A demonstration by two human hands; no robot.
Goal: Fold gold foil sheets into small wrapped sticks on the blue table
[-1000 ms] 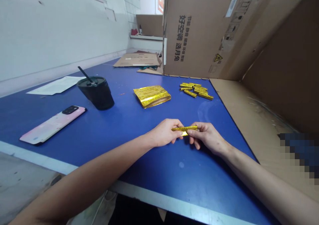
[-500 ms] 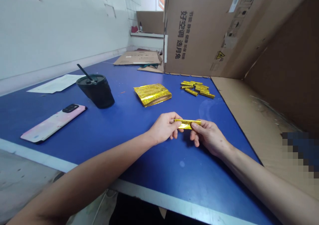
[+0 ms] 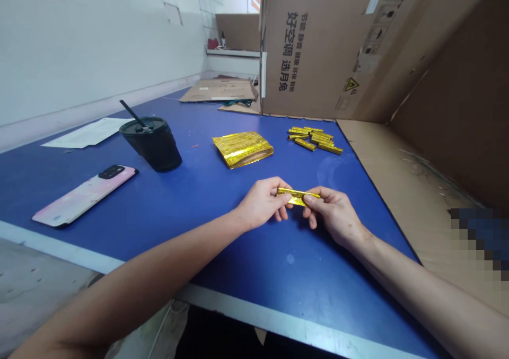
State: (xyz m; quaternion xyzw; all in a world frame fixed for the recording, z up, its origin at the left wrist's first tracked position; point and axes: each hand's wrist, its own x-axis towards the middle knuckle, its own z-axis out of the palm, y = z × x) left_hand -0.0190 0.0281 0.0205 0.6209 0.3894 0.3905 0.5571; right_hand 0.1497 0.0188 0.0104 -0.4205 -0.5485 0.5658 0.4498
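Folding or rolling looks to be the step in hand: the left hand [image 3: 264, 204] and right hand [image 3: 338, 213] each pinch one end of the gold strip [image 3: 296, 197] — thumbs on top — over the worktop [image 3: 199, 194], nearer than the foil stack [image 3: 243, 147] and rolls [image 3: 323, 136]. The next move seems to call for even thumb pressure, ends level.

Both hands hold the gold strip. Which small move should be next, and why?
Probably, the left hand and right hand should fold the gold strip narrower and press it: they pinch it near its two ends, its lower part seems to spread below the upper edge, and the gold pieces lying in a pile beyond look narrow and compact.
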